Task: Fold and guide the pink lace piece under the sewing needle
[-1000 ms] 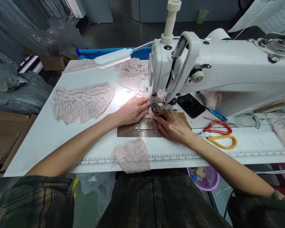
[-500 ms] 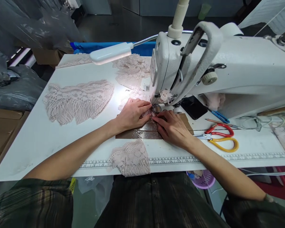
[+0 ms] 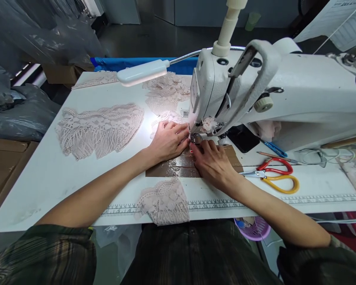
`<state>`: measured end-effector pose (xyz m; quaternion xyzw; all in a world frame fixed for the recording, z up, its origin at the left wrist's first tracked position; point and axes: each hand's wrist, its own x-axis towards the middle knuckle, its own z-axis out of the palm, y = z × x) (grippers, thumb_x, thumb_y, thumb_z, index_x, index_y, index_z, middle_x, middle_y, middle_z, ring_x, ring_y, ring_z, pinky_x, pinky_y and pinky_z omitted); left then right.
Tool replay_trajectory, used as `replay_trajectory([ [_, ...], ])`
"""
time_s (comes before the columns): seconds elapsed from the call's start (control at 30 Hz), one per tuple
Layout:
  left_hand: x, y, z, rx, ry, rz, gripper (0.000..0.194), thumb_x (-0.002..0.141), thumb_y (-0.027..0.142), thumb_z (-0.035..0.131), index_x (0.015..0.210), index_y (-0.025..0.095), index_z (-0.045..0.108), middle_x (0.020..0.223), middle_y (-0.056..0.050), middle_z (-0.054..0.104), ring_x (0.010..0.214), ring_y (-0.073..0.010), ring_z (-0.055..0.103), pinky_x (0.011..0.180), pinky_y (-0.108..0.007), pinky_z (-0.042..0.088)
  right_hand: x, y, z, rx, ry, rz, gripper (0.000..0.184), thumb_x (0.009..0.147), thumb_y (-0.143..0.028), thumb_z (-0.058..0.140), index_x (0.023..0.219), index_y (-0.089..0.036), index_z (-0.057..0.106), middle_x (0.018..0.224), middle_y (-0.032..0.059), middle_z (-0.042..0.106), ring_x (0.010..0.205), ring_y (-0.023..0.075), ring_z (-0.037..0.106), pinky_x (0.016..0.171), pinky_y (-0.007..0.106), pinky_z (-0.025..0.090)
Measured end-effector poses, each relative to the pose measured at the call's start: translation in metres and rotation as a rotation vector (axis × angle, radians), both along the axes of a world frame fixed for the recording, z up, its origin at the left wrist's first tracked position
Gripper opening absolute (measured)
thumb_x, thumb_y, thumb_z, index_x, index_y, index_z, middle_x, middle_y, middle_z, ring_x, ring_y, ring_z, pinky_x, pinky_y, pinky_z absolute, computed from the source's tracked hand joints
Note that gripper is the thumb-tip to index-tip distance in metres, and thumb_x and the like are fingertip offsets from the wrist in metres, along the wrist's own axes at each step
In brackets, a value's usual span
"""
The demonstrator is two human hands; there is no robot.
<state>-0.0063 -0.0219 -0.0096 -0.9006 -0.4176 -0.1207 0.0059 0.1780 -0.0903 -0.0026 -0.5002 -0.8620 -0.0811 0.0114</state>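
A lace strip hangs over the table edge. Beyond it, both hands, left hand at ten o'clock of right hand, press flat, fingers spread, on lace beneath the sewing machine needle.

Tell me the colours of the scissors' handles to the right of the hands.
The scissors have one red and one yellow handle, seen in the head view.

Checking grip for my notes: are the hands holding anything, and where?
Both hands, left hand and right hand, press the pink lace flat beside the presser foot; nothing is gripped.
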Motion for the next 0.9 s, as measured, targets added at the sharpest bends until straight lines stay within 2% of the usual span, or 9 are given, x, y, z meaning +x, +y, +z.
replay_trajectory([
  [0.17,-0.001,0.001,-0.002,0.000,-0.034,-0.018,0.031,0.100,0.036,0.041,0.103,0.021,0.068,0.093,-0.010,0.065,0.099,-0.0285,0.053,0.094,-0.049,0.034,-0.007,-0.004,0.002,-0.008,-0.006,-0.042,0.039,0.094,-0.009,0.036,0.128,-0.010,0.055,0.117,0.0233,0.058,0.091,0.0298,0.052,0.069,0.042,0.039],
  [0.27,-0.002,0.001,-0.006,0.077,-0.107,-0.050,0.027,0.096,0.026,0.043,0.099,0.018,0.069,0.094,-0.010,0.067,0.095,-0.0262,0.056,0.098,-0.051,0.036,-0.012,-0.007,0.004,0.001,-0.033,-0.063,0.040,0.094,-0.008,0.033,0.128,-0.009,0.055,0.124,0.0241,0.056,0.096,0.0310,0.052,0.069,0.041,0.041],
  [0.37,-0.005,0.001,-0.011,0.193,-0.193,-0.186,0.026,0.089,0.013,0.045,0.094,0.019,0.070,0.095,-0.006,0.071,0.089,-0.0212,0.060,0.102,-0.052,0.037,-0.016,-0.010,0.006,-0.002,-0.071,-0.104,0.042,0.094,-0.007,0.031,0.129,-0.009,0.053,0.131,0.0234,0.053,0.100,0.0312,0.052,0.067,0.040,0.042],
  [0.43,-0.007,0.001,-0.012,0.231,-0.218,-0.290,0.026,0.085,0.011,0.047,0.092,0.020,0.071,0.097,-0.003,0.073,0.086,-0.0190,0.062,0.104,-0.052,0.037,-0.018,-0.011,0.007,-0.006,-0.100,-0.122,0.042,0.094,-0.007,0.030,0.130,-0.009,0.052,0.134,0.0228,0.051,0.100,0.0306,0.052,0.066,0.039,0.042],
  [0.5,-0.008,0.001,-0.012,0.236,-0.205,-0.335,0.026,0.085,0.012,0.048,0.091,0.020,0.072,0.099,-0.002,0.074,0.085,-0.0183,0.063,0.105,-0.053,0.037,-0.020,-0.012,0.008,-0.006,-0.112,-0.130,0.042,0.094,-0.007,0.031,0.130,-0.010,0.052,0.134,0.0226,0.051,0.100,0.0301,0.052,0.067,0.038,0.043],
  [0.9,-0.013,0.000,-0.009,0.202,-0.088,-0.326,0.027,0.089,0.017,0.048,0.103,0.018,0.071,0.111,-0.007,0.070,0.089,-0.0216,0.061,0.106,-0.058,0.037,-0.024,-0.015,0.001,0.047,-0.070,-0.164,0.042,0.094,-0.008,0.034,0.132,-0.008,0.053,0.120,0.0220,0.060,0.095,0.0303,0.053,0.067,0.042,0.045],
])
